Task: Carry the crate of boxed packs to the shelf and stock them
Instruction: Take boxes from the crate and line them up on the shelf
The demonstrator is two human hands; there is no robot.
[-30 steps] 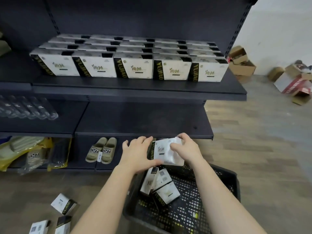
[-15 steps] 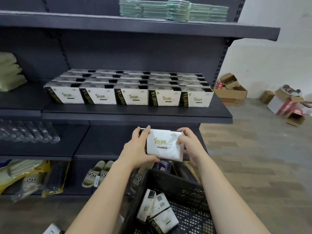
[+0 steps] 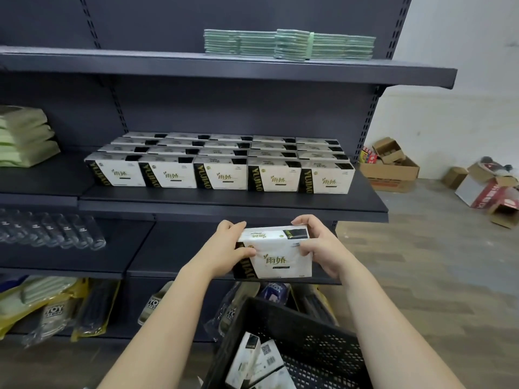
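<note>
Glossy film-wrapped pack (image 3: 276, 255), matt metal shelf (image 3: 233, 202), perforated plastic crate (image 3: 309, 341)

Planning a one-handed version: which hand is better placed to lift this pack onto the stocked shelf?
Right hand, marginally: the left hand grips the pack too, but it sits below the right half of the shelf row.

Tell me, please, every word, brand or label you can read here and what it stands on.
"YUJIAO": black band on the front row of shelf packs; partly covered on the held pack.
"雨娇": white faces of those same packs.
"TOY": clear bottom-shelf bag; the line below is blurred.
Too small to read: print and barcode on the loose packs in the crate.
Blurred: print on the red carton.
</note>
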